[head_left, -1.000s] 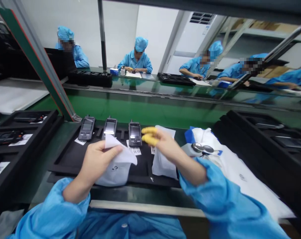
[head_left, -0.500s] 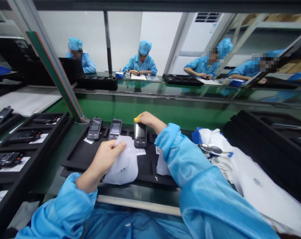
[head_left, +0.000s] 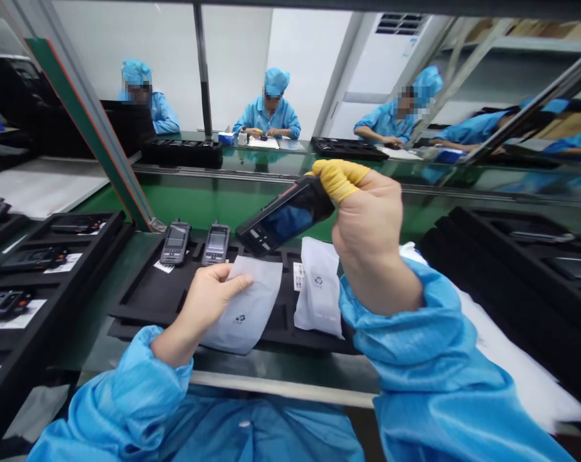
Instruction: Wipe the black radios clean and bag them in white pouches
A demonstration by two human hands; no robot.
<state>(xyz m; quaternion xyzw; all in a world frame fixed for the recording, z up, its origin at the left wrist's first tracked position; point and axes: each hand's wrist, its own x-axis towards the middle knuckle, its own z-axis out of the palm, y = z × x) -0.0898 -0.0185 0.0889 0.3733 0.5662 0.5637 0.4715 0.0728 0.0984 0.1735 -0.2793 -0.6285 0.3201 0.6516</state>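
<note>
My right hand (head_left: 367,218), its fingertips in yellow finger cots, is raised above the belt and grips a black handheld radio (head_left: 285,215), tilted with its screen facing down-left. My left hand (head_left: 208,301) pinches the edge of a white printed pouch (head_left: 247,308) over a black foam tray (head_left: 141,301). Two more upright radios (head_left: 175,242) (head_left: 216,244) sit in the tray's slots, just beyond my left hand. A second white pouch (head_left: 318,289) lies on the tray's right side, below my right hand.
A green conveyor belt (head_left: 271,199) runs behind the tray. Black trays holding devices and white cards (head_left: 45,263) stand at left, and a black foam tray (head_left: 512,250) and white sheeting (head_left: 512,359) at right. Several co-workers in blue gowns (head_left: 270,106) sit across the line.
My right hand has lifted the black radio out of the tray and tilted it. My left hand still has the pouch, now lying flatter, and the second pouch shows fully.
</note>
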